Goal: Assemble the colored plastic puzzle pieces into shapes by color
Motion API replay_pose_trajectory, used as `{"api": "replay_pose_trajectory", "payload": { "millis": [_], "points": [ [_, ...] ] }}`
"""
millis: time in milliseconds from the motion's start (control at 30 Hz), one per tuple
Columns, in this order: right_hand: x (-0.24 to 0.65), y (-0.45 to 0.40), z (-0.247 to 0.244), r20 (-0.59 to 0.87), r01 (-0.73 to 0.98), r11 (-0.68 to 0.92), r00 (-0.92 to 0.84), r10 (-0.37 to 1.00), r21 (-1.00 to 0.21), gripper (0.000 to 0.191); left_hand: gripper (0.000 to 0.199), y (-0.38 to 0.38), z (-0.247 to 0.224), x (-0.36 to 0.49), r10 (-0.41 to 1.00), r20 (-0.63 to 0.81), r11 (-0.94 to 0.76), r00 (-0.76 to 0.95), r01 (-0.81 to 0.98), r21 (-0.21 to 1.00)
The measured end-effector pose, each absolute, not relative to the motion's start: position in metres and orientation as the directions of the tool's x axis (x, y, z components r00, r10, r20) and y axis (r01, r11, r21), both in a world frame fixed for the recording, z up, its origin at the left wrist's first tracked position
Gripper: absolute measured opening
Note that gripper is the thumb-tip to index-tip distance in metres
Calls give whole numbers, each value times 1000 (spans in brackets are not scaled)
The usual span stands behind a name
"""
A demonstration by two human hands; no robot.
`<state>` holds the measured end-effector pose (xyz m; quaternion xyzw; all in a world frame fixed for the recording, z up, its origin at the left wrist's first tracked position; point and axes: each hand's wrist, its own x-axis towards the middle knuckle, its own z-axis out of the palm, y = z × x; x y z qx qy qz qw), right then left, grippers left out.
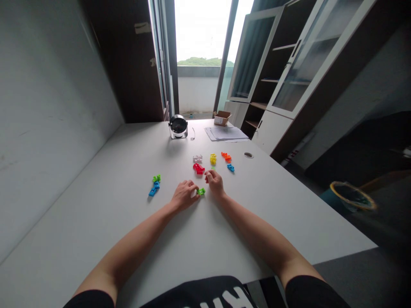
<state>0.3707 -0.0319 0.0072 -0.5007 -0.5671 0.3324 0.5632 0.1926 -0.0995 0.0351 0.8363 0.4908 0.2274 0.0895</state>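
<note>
My left hand point(185, 193) rests low over the white table, thumb and fingers pinching a bright green plastic toy piece point(201, 191) at its edge. My right hand point(214, 182) is just right of and beyond it, fingers curled together; whatever they hold, if anything, is hidden. A bit of light green point(213, 168) shows just past those fingers. Red plastic pieces point(198, 168) lie beyond the gap between my hands. Farther back are pale pink pieces point(197, 158) and yellow pieces point(213, 159).
To the left lie green pieces point(156, 178) touching blue ones point(154, 189). Orange pieces point(226, 157) and a blue piece point(230, 168) sit at the right. Farther back stand a small black fan point(178, 125), papers point(226, 133) and an open cardboard box point(222, 118).
</note>
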Motion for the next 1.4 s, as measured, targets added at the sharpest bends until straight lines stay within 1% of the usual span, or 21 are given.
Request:
{"api": "replay_pose_trajectory", "payload": {
  "millis": [100, 200, 367, 433, 533, 700, 833, 1000, 1200, 1400],
  "points": [
    [371, -34, 9, 315, 220, 287, 108, 943, -932, 31, 17, -97, 33, 191, 882, 296, -465, 367, 779, 421],
    [370, -39, 11, 354, 278, 328, 47, 934, -903, 30, 14, -93, 31, 189, 912, 293, -400, 287, 775, 488],
    [366, -49, 15, 473, 378, 467, -84, 877, -799, 19, 17, -86, 30, 183, 953, 257, -298, 163, 674, 676],
    [364, -52, 17, 498, 381, 514, -149, 854, -768, 18, 19, -83, 29, 180, 961, 238, -274, 142, 618, 737],
    [364, -54, 20, 500, 389, 555, -242, 831, -735, 21, 24, -78, 28, 176, 965, 220, -262, 142, 545, 796],
    [364, -58, 22, 539, 426, 619, -306, 785, -660, 19, 27, -71, 23, 172, 973, 185, -227, 138, 416, 881],
    [363, -58, 21, 551, 390, 649, -343, 761, -654, 25, 28, -69, 21, 171, 972, 185, -222, 142, 322, 920],
    [363, -55, 16, 593, 389, 700, -371, 714, -599, 31, 32, -67, 18, 171, 970, 186, -226, 159, 289, 930],
    [365, -54, 13, 625, 424, 728, -378, 682, -538, 29, 36, -67, 20, 171, 966, 175, -220, 189, 255, 942],
    [366, -54, 14, 610, 446, 715, -380, 696, -538, 28, 46, -66, 18, 172, 967, 162, -206, 195, 238, 949]
  ]
}}
